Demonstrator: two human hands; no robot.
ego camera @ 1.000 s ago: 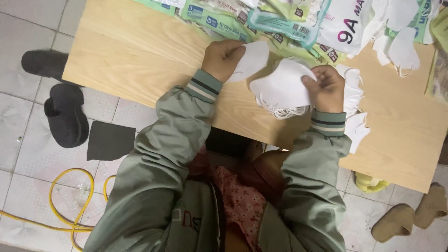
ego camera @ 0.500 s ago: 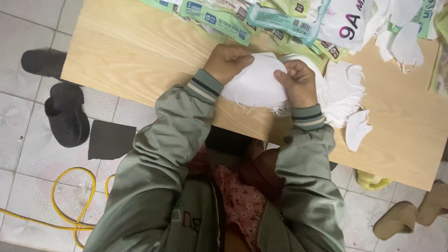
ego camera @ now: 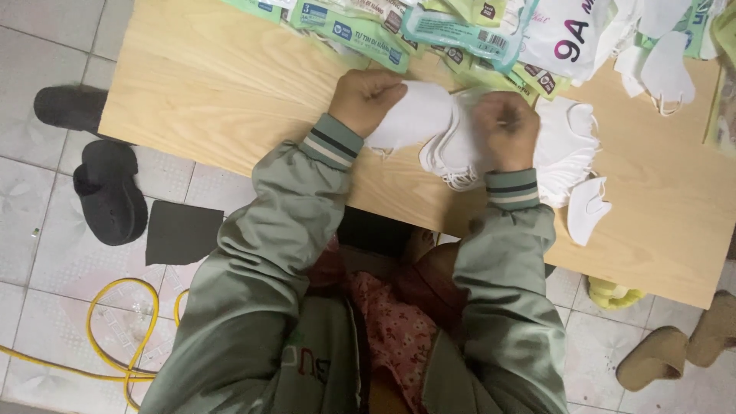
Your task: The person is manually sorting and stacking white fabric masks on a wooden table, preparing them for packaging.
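Note:
My left hand (ego camera: 366,98) grips a single white face mask (ego camera: 410,115) by its left end, just over the wooden table (ego camera: 222,92). My right hand (ego camera: 506,129) is closed on a stack of white face masks (ego camera: 452,149) whose ear loops hang at the near edge. Both hands are close together near the table's front edge. More white masks (ego camera: 566,146) lie piled right of my right hand, and one loose mask (ego camera: 586,208) lies near the edge.
Green and teal plastic packets (ego camera: 360,27) and a white printed bag (ego camera: 571,34) crowd the table's far side, with loose masks (ego camera: 663,65) at far right. On the tiled floor lie black slippers (ego camera: 107,188), a dark square (ego camera: 182,230), a yellow cable (ego camera: 115,337) and tan slippers (ego camera: 678,349).
My hands came together on the mask stack, then drew slightly apart; my left hand now holds one mask to the left while my right keeps the stack.

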